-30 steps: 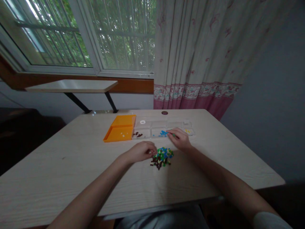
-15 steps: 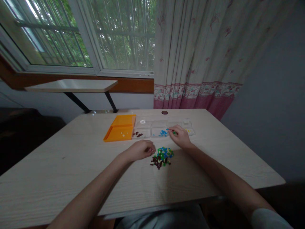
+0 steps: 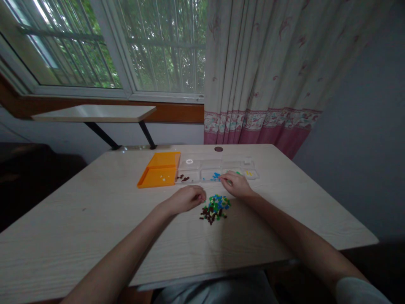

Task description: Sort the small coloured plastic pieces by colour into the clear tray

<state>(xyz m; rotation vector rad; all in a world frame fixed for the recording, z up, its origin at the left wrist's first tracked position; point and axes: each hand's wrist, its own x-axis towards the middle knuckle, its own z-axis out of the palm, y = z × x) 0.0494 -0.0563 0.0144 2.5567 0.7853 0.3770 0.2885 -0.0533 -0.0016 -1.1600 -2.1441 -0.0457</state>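
A loose pile of tiny building bricks (image 3: 219,203) in brown, green, blue and some yellow lies on the table. My left hand (image 3: 189,197) rests at the pile's left edge, fingers curled in; whatever they pinch is too small to make out. Beyond the pile, my right hand (image 3: 236,184) reaches over the front edge of a clear sorting box (image 3: 190,174), its fingertips drawn together beside the blue bricks (image 3: 216,176) in a middle compartment. Other front compartments hold brown bricks (image 3: 183,178) and yellow bricks (image 3: 248,173). Green bricks (image 3: 238,172) show partly behind my right hand.
An orange lid (image 3: 159,170) lies folded back on the box's left, with a few whitish bricks (image 3: 163,177) on it. A dark round disc (image 3: 218,149) is at the table's (image 3: 110,236) far edge. A raised shelf (image 3: 98,113) stands at the back left.
My right hand has drawn back slightly toward me and lower, uncovering more yellow bricks. The blue brick seen at its fingertips no longer shows there. My left hand has hardly moved.
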